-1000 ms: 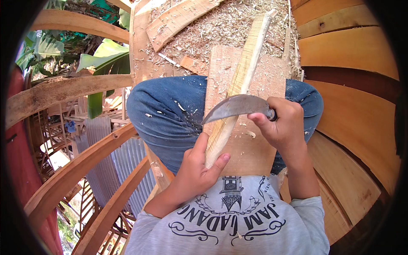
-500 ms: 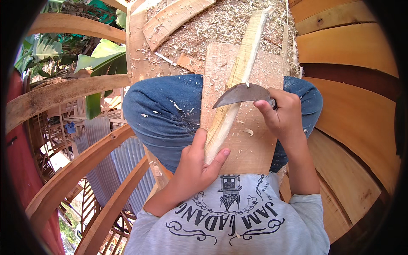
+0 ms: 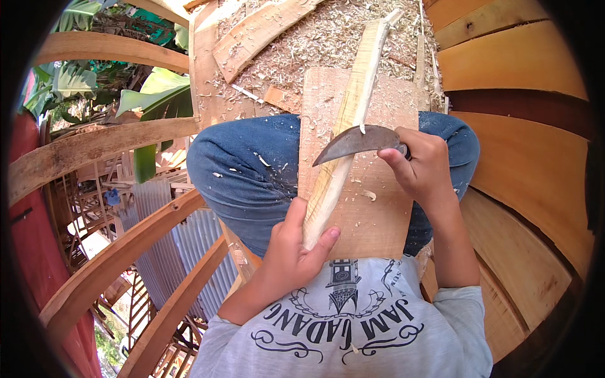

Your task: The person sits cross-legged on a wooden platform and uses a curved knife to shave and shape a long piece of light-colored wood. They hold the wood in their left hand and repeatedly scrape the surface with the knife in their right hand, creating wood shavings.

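Observation:
My left hand (image 3: 296,249) is closed around the near end of a long, pale wooden strip (image 3: 354,104). The strip slants away from me over a flat wooden board (image 3: 391,189) that lies across my lap. In my right hand (image 3: 423,162) is a knife with a broad, curved blade (image 3: 362,142), its dark handle mostly hidden in my fist. The blade crosses the strip near its middle, pointing left. A small pale curl of wood stands at the blade's upper edge. My right thumb rests near the base of the blade.
Wood shavings (image 3: 302,47) cover the surface beyond my knees, with a wooden plank (image 3: 258,38) and a small offcut (image 3: 282,98) among them. Curved wooden planks (image 3: 523,164) rise on the right. Open wooden ribs (image 3: 120,242) run along the left, with corrugated sheets (image 3: 154,242) below.
The knife blade has slid slightly toward me along the strip, and the curl of wood has moved with it. Both hands keep their grip.

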Available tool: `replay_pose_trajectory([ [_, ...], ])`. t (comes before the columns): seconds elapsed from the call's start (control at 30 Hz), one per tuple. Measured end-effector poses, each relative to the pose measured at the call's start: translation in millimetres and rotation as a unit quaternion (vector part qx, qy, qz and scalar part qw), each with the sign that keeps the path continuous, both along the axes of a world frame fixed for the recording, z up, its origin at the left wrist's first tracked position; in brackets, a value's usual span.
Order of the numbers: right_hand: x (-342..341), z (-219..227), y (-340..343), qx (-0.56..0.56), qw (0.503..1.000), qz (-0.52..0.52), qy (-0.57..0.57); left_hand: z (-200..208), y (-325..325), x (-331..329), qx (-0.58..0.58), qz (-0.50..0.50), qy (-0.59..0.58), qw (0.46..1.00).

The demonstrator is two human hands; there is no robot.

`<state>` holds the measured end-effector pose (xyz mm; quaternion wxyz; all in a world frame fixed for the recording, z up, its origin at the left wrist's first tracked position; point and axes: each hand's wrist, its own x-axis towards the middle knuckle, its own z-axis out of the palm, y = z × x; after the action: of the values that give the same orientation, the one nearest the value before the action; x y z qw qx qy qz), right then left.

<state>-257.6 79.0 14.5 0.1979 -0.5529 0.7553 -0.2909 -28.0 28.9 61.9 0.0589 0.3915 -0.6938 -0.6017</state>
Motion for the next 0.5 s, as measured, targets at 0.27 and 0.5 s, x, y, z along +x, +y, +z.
replay_pose_trajectory([
  [0.27,3.0,-6.5,2.4,-0.058,0.997,0.005,-0.057,6.3,3.5,-0.3,0.054,0.015,-0.012,0.998],
  [0.5,4.2,33.6,9.3,0.097,0.961,0.012,-0.259,-8.3,5.3,2.6,0.169,0.084,0.077,0.979],
])
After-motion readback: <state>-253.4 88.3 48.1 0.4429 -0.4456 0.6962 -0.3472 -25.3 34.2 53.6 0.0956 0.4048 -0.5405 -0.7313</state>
